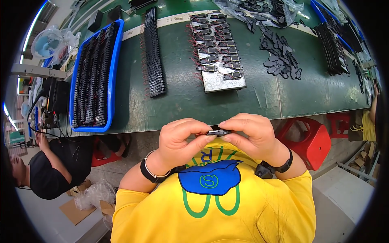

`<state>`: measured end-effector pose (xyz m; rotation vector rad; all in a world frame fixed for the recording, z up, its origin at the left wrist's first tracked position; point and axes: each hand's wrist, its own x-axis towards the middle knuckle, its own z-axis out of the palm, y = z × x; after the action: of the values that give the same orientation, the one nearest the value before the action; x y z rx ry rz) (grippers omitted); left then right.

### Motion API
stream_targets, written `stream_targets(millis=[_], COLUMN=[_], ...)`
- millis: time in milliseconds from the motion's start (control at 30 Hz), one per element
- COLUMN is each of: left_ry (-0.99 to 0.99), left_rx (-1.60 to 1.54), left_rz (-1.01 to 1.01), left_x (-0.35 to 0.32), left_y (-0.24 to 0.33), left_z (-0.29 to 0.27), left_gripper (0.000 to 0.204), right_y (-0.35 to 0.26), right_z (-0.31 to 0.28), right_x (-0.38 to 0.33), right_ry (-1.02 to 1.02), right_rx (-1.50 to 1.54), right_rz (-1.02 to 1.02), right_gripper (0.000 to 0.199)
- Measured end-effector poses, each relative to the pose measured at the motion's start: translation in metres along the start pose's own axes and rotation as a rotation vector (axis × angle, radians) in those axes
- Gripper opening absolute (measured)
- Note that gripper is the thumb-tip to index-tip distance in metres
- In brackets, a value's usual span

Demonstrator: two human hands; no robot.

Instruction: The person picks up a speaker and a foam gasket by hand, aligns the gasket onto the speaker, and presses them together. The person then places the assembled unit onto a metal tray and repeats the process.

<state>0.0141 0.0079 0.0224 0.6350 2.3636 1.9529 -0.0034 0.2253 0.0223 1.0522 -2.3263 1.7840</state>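
At the near edge of the green worktop (pixel 178 97), a small black part (pixel 219 132) sits between left grip (pixel 182 138) and right grip (pixel 252 130) — both closed, thumb and fingers pinching its opposite ends.

The count runs to one held part (pixel 219 132), one worktop (pixel 251 97), one blue tray (pixel 90 129) on the left, one long row (pixel 154 52) of parts, one metal block (pixel 223 83) under two columns of speakers (pixel 208 68), three red stools (pixel 310 143) and two co-workers (pixel 54 168).
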Motion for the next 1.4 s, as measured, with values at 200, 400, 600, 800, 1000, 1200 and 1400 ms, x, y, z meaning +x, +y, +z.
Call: stream_targets(millis=[200,400,600,800,1000,1200,1400], left_ry=[-0.056,-0.092,-0.145,0.036,0.122,0.112,-0.123], left_rx=[0.115,0.098,0.047,-0.186,-0.234,-0.092,0.298], left_rz=[0.227,0.279,0.169,-0.047,-0.025,0.000,0.243], left_x=[0.004,0.009,0.010,-0.002,-0.001,0.000,0.007], left_y=[-0.004,-0.005,-0.009,-0.019,-0.022,-0.016,0.001], left_z=[-0.002,-0.003,-0.005,0.010,0.012,0.015,-0.005], left_gripper=[0.018,0.017,0.014,0.011,0.014,0.015,0.019], right_y=[0.005,0.008,0.012,0.014,0.010,0.014,0.008], right_z=[0.002,0.006,0.009,0.017,0.008,0.006,0.012], right_x=[-0.001,-0.002,-0.002,-0.004,0.003,0.005,0.000], right_ry=[0.030,0.058,0.073,0.132,0.116,0.070,0.056], right_rx=[-0.007,-0.018,-0.033,0.225,0.185,-0.116,-0.072], right_rz=[-0.074,-0.153,-0.211,0.097,0.095,-0.075,-0.055], right_gripper=[0.024,0.023,0.024,0.025,0.022,0.011,0.009])
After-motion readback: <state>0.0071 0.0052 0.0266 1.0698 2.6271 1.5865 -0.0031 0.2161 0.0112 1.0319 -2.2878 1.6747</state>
